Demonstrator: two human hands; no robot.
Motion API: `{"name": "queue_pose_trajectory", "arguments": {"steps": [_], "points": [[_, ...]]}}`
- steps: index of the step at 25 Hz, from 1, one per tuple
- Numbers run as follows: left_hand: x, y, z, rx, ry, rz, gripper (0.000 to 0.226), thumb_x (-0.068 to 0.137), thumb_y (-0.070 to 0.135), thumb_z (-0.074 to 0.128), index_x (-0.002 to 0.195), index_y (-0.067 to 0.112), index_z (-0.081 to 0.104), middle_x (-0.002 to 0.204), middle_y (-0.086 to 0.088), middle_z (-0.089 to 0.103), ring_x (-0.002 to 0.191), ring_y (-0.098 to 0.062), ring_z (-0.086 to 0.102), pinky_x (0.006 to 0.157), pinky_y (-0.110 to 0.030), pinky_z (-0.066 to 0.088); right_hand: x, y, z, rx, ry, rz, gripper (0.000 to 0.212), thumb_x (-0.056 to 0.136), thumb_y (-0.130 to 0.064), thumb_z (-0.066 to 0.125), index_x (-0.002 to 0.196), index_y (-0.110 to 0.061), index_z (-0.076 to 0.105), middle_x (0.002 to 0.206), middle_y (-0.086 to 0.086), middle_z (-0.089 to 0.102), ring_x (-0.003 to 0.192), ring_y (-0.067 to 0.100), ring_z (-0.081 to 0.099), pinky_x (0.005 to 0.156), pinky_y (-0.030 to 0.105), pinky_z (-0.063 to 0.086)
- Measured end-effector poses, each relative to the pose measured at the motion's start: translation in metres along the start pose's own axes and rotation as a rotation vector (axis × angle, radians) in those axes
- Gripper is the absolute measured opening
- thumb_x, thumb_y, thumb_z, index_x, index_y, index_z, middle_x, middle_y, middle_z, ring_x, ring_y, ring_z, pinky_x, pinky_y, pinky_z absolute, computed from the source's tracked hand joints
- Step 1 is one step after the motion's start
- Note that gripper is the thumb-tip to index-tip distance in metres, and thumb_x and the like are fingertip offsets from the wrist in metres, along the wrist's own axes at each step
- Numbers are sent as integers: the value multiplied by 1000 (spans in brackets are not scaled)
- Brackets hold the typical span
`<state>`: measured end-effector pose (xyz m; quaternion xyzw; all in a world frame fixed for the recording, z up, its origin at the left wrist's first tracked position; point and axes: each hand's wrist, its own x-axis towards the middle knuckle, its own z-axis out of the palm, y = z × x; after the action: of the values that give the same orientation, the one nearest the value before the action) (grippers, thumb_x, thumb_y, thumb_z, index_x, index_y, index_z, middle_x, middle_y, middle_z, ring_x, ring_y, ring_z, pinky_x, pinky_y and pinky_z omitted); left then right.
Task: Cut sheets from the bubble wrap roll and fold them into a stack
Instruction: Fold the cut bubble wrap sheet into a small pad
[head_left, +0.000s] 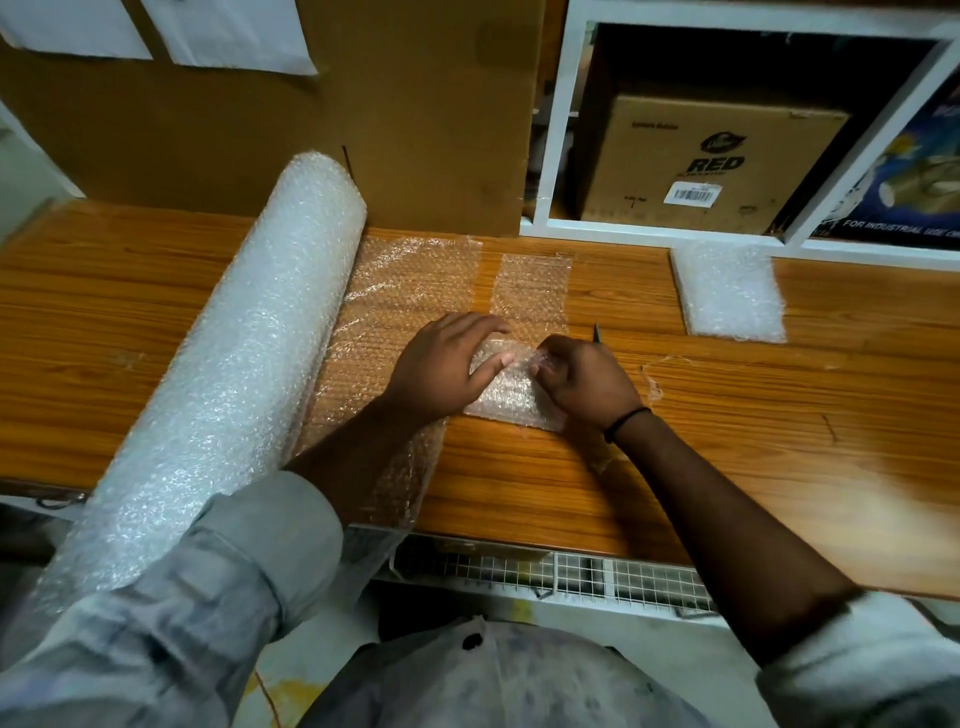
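two bare hands meet over a narrow cut sheet (511, 387) of bubble wrap near the middle of the wooden table (779, 426). the left hand (441, 364) lies flat with straight fingers, pressing the sheet's left side down, thumb stretched across the plastic. the right hand (587, 384), just at three o'clock of it, has its fingers curled and pinches the doubled-over fold of the same sheet. a black wristband (626, 421) circles that wrist. a thin dark tip (597, 332) pokes up at twelve o'clock of the right hand; whether the hand holds it cannot be told.

the far part of the sheet runs flat on the table toward twelve o'clock, while its near end lies under the hands. the bubble wrap roll (223, 374) lies at nine o'clock of the hands, slanting from seven o'clock up to twelve, its near end past the table edge. its unrolled web (395, 291) spreads flat from the roll toward the hands and passes under the left forearm.

the stack (730, 291) of folded pieces sits at two o'clock, well apart from the hands, near the back of the table.

behind, at twelve o'clock, a cardboard panel (415, 104) stands with paper sheets (234, 31) on it. at one o'clock a white shelf frame (550, 130) holds a cardboard box (701, 161) printed "red". wire mesh (545, 571) shows below the table's near edge.
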<state>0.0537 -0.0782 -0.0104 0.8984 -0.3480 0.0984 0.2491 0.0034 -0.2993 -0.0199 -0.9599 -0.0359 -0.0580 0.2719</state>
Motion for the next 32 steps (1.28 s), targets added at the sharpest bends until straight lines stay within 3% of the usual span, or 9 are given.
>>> {"name": "queue_pose_trajectory", "arguments": {"steps": [3, 5, 8, 12, 16, 21, 24, 28, 32], "points": [[3, -6, 19, 138, -90, -50, 56, 105, 50, 47, 154, 24, 43, 164, -1, 36, 152, -23, 29, 122, -42, 23, 25, 10, 8, -146, -4, 23, 25, 94, -34, 65, 109, -15, 69, 109, 9, 73, 108, 36, 63, 89, 46, 50], [3, -9, 29, 178, -189, -85, 63, 106, 53, 40, 162, 24, 29, 172, -1, 15, 159, -26, 7, 127, -44, 8, 36, 12, 12, -242, -32, 61, 28, 95, -32, 63, 117, -15, 68, 119, 10, 69, 117, 37, 56, 96, 47, 43], [1, -13, 43, 251, -298, -96, 68, 108, 53, 32, 165, 21, 14, 173, -2, 0, 159, -30, -8, 128, -48, -1, 38, 9, 19, -305, 4, 102, 35, 97, -28, 59, 128, -13, 63, 134, 12, 61, 127, 37, 49, 103, 48, 37], [1, -20, 53, 329, -358, -92, 70, 107, 54, 18, 166, 18, 4, 173, -2, -8, 157, -34, -16, 127, -53, -3, 11, -7, 34, -303, 101, 10, 52, 98, -29, 49, 145, -7, 52, 151, 18, 50, 143, 37, 41, 119, 55, 27], [1, -27, 60, 356, -402, -92, 87, 93, 63, -7, 165, 16, 4, 172, -1, -6, 156, -35, -19, 126, -55, -10, -12, -14, 56, -351, -45, 1, 61, 100, -31, 42, 154, -4, 39, 161, 19, 38, 152, 35, 30, 126, 55, 15], [3, -29, 68, 344, -421, -129, 88, 94, 66, -9, 165, 15, 1, 173, -3, -6, 155, -36, -21, 124, -57, -15, -10, 4, 63, -377, -145, 12, 68, 104, -44, 20, 159, -6, 31, 167, 16, 28, 156, 33, 21, 127, 53, 3], [2, -28, 62, 259, -342, -98, 86, 97, 68, 2, 165, 17, 13, 173, -5, 1, 158, -35, -13, 125, -58, -8, -11, 0, 51, -285, -106, -18, 72, 103, -50, 14, 159, -7, 33, 167, 16, 28, 157, 32, 19, 128, 51, 3], [-15, -34, 53, 161, -114, 201, 50, 98, 59, 49, 131, 23, 63, 151, -2, 53, 149, -30, 35, 123, -54, 23, -22, 2, 42, -249, -72, -75, 69, 102, -46, 23, 155, -6, 41, 164, 16, 35, 156, 32, 23, 128, 49, 8], [-15, -39, 52, 118, -94, 256, 31, 98, 46, 60, 111, 20, 71, 129, 0, 67, 128, -25, 56, 105, -47, 45, -29, 8, 41, -255, -112, -104, 69, 100, -53, 44, 153, -8, 45, 162, 14, 39, 155, 31, 25, 127, 48, 10]]}}
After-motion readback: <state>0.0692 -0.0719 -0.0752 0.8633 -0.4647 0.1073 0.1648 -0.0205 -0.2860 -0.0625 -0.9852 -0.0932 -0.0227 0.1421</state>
